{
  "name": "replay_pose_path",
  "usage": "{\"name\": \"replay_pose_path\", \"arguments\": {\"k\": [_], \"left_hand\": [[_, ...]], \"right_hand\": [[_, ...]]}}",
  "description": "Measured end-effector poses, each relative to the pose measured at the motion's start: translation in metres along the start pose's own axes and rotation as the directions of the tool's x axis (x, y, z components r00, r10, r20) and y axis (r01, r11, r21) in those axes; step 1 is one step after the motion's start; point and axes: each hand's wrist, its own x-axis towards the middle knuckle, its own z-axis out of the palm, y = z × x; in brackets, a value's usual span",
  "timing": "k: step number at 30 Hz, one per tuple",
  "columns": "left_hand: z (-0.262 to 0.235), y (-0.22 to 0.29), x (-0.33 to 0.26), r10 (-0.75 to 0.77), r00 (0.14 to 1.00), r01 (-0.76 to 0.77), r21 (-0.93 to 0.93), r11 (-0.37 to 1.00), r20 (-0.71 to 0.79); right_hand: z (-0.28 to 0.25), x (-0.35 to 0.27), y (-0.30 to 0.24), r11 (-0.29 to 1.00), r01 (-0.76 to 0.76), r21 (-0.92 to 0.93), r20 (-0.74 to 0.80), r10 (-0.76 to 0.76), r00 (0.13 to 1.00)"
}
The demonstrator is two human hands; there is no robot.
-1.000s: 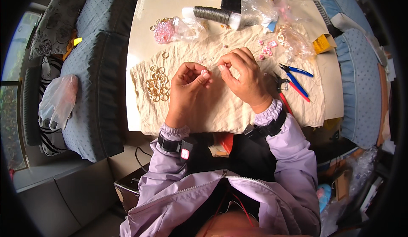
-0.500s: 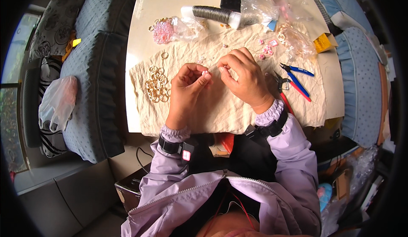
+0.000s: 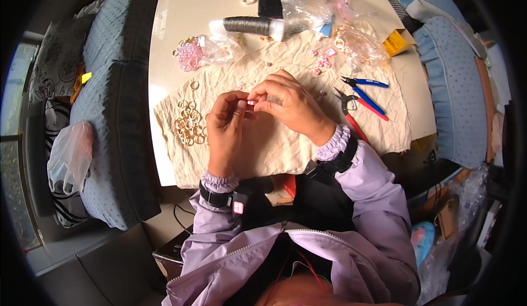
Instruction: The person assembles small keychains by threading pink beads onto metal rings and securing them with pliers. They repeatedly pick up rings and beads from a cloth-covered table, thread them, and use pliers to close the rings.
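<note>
Over a crumpled beige cloth (image 3: 274,146), my left hand (image 3: 226,126) and my right hand (image 3: 293,107) meet at their fingertips. Between the fingers of both hands sits a small pink bead (image 3: 251,102); whether a thread runs through it is too fine to tell. A heap of gold rings (image 3: 189,124) lies on the cloth just left of my left hand. Several loose pink beads (image 3: 323,61) lie on the cloth beyond my right hand.
Blue-handled pliers (image 3: 365,83) and red-handled pliers (image 3: 357,124) lie right of my right hand. At the back of the table stand a dark thread spool (image 3: 247,26), a bag of pink beads (image 3: 192,53) and clear plastic bags (image 3: 299,6). Blue cushioned chairs (image 3: 110,113) flank the table.
Both hands stay together at the fingertips over the cloth, shifting only slightly. Nothing else on the table has moved.
</note>
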Motion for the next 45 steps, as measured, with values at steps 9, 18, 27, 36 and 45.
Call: {"name": "replay_pose_path", "arguments": {"k": [9, 18, 27, 36, 45], "left_hand": [[0.000, -0.001, -0.004, 0.047, 0.997, -0.052, 0.083, 0.995, 0.054], [0.002, 0.004, -0.006, 0.100, 0.993, -0.107, 0.116, 0.988, 0.065], [0.000, 0.004, -0.009, 0.095, 0.995, -0.087, 0.335, 0.938, -0.010], [-0.007, 0.004, -0.017, 0.126, 0.983, -0.081, 0.302, 0.950, -0.133], [-0.008, 0.004, -0.027, 0.028, 0.989, -0.003, 0.175, 0.985, -0.144]], "right_hand": [[0.000, -0.003, 0.002, 0.991, 0.116, -0.065, -0.028, -0.118, 0.993], [-0.003, -0.004, 0.000, 0.991, 0.080, -0.103, -0.034, -0.084, 0.996], [-0.005, -0.002, -0.003, 0.982, 0.121, -0.146, -0.009, -0.123, 0.992], [-0.054, -0.020, -0.004, 0.900, 0.023, -0.434, -0.049, -0.049, 0.998], [-0.074, -0.039, -0.015, 0.938, -0.141, -0.318, -0.173, 0.089, 0.981]]}}
